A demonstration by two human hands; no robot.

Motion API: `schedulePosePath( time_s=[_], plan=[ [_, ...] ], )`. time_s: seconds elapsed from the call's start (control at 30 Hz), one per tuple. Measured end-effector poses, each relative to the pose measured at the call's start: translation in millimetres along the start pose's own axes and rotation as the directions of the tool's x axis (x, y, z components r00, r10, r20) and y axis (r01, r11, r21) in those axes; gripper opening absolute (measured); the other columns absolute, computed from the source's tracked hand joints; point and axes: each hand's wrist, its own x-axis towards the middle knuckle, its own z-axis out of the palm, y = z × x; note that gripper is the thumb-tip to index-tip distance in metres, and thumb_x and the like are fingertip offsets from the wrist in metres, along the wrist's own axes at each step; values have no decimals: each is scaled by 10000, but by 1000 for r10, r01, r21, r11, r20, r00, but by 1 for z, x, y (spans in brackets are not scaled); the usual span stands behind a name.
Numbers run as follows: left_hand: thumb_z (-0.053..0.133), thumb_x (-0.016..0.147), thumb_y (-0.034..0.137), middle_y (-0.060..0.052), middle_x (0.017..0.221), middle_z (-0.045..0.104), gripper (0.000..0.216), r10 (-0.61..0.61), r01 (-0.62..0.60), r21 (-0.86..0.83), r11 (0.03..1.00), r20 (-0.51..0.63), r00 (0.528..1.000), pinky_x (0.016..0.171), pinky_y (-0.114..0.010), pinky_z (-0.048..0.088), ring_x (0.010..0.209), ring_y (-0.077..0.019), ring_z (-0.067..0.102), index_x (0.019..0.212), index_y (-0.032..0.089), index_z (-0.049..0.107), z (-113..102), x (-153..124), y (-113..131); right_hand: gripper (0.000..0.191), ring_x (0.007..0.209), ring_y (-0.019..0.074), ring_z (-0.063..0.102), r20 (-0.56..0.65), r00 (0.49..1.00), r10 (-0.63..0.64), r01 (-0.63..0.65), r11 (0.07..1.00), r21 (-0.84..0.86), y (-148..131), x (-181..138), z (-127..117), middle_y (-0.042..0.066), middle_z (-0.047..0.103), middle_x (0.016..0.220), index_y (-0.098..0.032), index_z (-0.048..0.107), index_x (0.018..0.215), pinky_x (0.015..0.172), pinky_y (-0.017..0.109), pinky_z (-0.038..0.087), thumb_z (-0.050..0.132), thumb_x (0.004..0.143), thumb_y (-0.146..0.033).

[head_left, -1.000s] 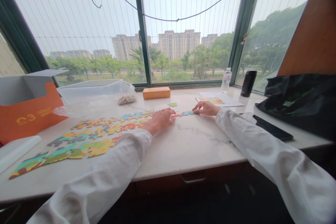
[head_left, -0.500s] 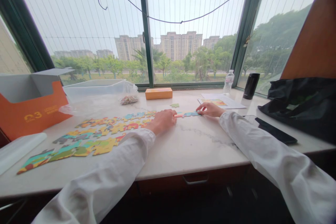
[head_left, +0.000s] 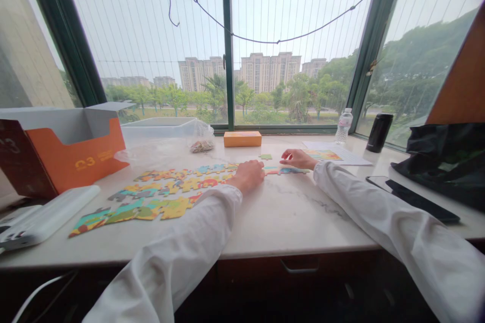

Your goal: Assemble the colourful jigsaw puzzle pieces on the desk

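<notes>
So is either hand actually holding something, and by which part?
No hold shows in the right hand, near the blue puzzle pieces. For the left hand, it cannot be told: its own back hides what is under its fingers.

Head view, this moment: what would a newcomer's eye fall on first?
Probably the large, open-topped orange cardboard box at the far left, bright against the white marbled tabletop. Next, perhaps, the rows of multicoloured jigsaw pieces spread left of centre, with the bare left hand at their right end and the bare right hand farther right. Behind everything, the wide, dark-green-framed window fills the upper picture.
</notes>
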Motion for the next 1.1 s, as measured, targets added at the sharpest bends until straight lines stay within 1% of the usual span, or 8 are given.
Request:
schedulePosePath(
  time_s=[0.2, 0.3, 0.4, 0.53, 0.7, 0.83, 1.0, 1.1],
  plan=[
    [483, 920, 362, -118, 1201, 689, 369, 9, -9, 7, 1000, 3, 1000, 902, -415, 522, 1074, -289, 663, 1217, 233, 660, -1, -3, 1, 577, 969, 214, 682, 101, 993, 64, -65, 998, -1, -26, 55, 17, 103, 722, 1127, -192, 730, 1088, 857, 297, 533, 802, 670, -583],
    [479, 919, 352, -129, 1180, 688, 338, 25, -24, 28, 999, -16, 1000, 885, -407, 530, 1055, -291, 669, 1156, 210, 674, -4, -5, 2, 713, 1017, 257, 679, 161, 986, 46, -46, 999, -6, -27, 74, 22, 134, 717, 1162, -181, 736, 1120, 863, 318, 537, 817, 594, -656],
    [462, 915, 328, -135, 1191, 675, 342, 48, -46, 30, 998, -41, 998, 876, -411, 535, 1049, -290, 668, 1162, 204, 664, -6, -7, 2, 724, 1000, 279, 688, 249, 966, 61, -54, 998, -35, -21, 86, 24, 127, 731, 1135, -198, 759, 1079, 854, 334, 540, 826, 541, -680],
    [471, 912, 334, -118, 1231, 655, 354, 51, -51, 13, 999, -38, 998, 905, -397, 523, 1071, -274, 655, 1201, 234, 649, -7, -8, 2, 653, 978, 282, 690, 292, 952, 96, -82, 995, -59, -11, 94, 24, 103, 757, 1033, -212, 782, 972, 848, 342, 535, 827, 518, -680],
    [475, 921, 351, -105, 1231, 650, 353, 42, -43, -17, 999, -62, 997, 912, -413, 518, 1062, -279, 653, 1215, 256, 646, -8, -7, 5, 762, 899, 263, 698, 309, 948, 72, -77, 997, 5, -9, 98, 26, 107, 756, 1003, -185, 762, 1053, 801, 334, 536, 858, 456, -648],
    [475, 922, 342, -98, 1218, 652, 365, 56, -60, -38, 997, -84, 995, 899, -428, 526, 1048, -288, 660, 1229, 256, 652, -9, -8, 7, 619, 919, 264, 690, 332, 942, 57, -60, 998, -2, -10, 99, 25, 72, 764, 953, -205, 780, 951, 833, 334, 522, 837, 498, -623],
    [473, 912, 316, -89, 1213, 657, 355, 74, -78, -36, 996, -105, 992, 883, -422, 533, 1033, -285, 665, 1198, 250, 673, -9, -9, 7, 758, 1038, 282, 665, 292, 954, 63, -64, 998, -6, -11, 100, 25, 147, 712, 1181, -164, 738, 1128, 884, 337, 511, 816, 525, -616],
    [477, 914, 317, -89, 1217, 656, 347, 73, -76, -34, 997, -105, 992, 892, -410, 529, 1030, -274, 665, 1190, 253, 677, -8, -8, 6, 751, 1027, 274, 665, 298, 952, 67, -54, 997, -52, -12, 102, 29, 141, 717, 1168, -174, 742, 1117, 868, 330, 510, 783, 543, -656]
  ],
)
